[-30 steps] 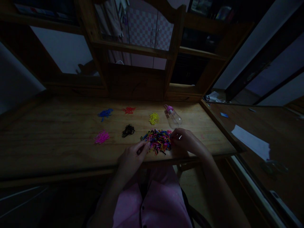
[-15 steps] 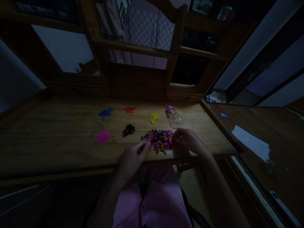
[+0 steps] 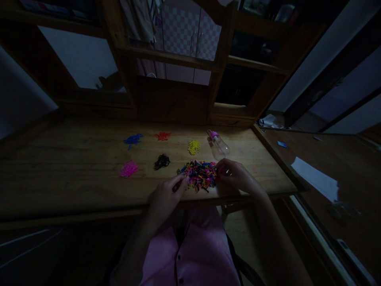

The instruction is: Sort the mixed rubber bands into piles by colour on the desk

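A mixed heap of small multicoloured rubber bands (image 3: 200,175) lies near the table's front edge, between my hands. My left hand (image 3: 167,194) rests at the heap's left side, thumb and forefinger pinched together; whatever is between them is too small to make out. At the right edge of the heap, my right hand (image 3: 235,174) has its fingertips brought together on the bands, and what they grip is hidden in the dark. Beyond the heap are single-colour piles: yellow bands (image 3: 194,147), black bands (image 3: 162,162), red bands (image 3: 162,136), blue bands (image 3: 133,140) and pink bands (image 3: 129,169).
A clear bulb-shaped bottle with a pink cap (image 3: 219,146) lies behind my right hand. The wooden table (image 3: 74,171) meets a shelf unit (image 3: 172,101) at the back. To the right, a lower surface holds white paper (image 3: 315,178) and a small blue packet (image 3: 281,144).
The view has shifted slightly. Both hands stay at the heap's two sides, with only small finger movement at the right hand. The piles look the same.
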Tool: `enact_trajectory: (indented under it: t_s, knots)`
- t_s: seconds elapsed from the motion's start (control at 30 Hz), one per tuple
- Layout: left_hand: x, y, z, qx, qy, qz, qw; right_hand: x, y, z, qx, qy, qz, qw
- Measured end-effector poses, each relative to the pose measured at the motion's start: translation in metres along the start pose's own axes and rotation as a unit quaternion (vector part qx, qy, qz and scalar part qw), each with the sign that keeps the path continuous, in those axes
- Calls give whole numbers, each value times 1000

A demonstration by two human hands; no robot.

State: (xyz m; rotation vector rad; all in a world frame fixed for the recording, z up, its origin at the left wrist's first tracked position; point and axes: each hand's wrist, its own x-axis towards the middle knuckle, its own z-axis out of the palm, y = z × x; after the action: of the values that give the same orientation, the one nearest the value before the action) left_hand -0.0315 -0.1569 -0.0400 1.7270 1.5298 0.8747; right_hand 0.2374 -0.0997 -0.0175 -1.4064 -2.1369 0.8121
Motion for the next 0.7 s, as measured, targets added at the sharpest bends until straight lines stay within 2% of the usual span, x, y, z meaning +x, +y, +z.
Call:
enact_trajectory:
  t_s: [0.37, 0.7]
  knots:
    - [0, -1, 1, 16, 4, -2, 1000, -5, 4, -7, 54, 8, 12, 998]
    - [1, -2, 2, 11, 8, 8, 1000, 2, 7, -8, -68, -50, 37, 996]
